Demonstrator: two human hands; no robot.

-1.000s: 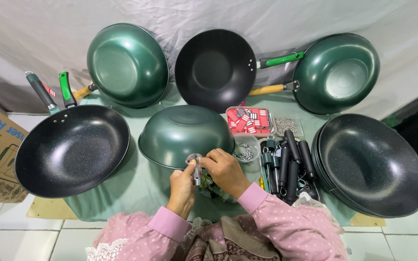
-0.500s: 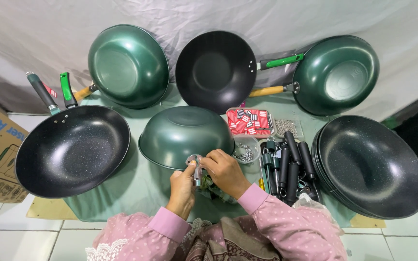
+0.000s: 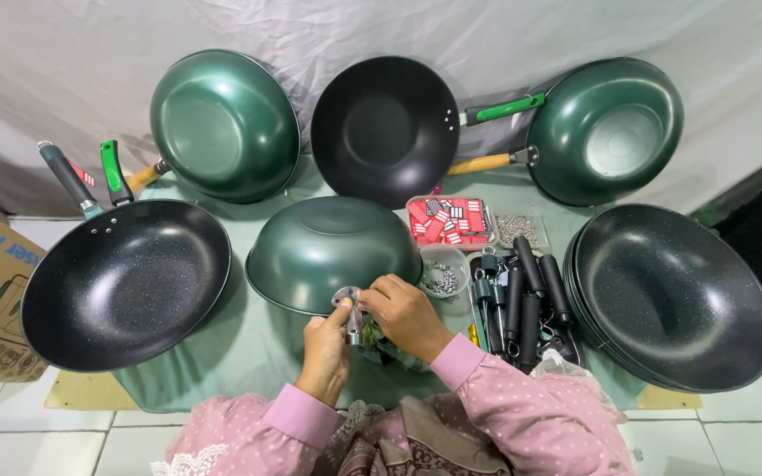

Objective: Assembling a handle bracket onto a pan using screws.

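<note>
both hands, left hand [image 3: 326,345] and right hand [image 3: 403,313], were pinched together on a small metal bracket [image 3: 347,304], held upright against the near rim of the upturned green wok [image 3: 332,251] just beyond them on the surface [image 3: 249,353].

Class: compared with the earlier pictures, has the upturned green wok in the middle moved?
No. The upturned green wok keeps its place beside the red box, with both hands at its near rim as before.
</note>
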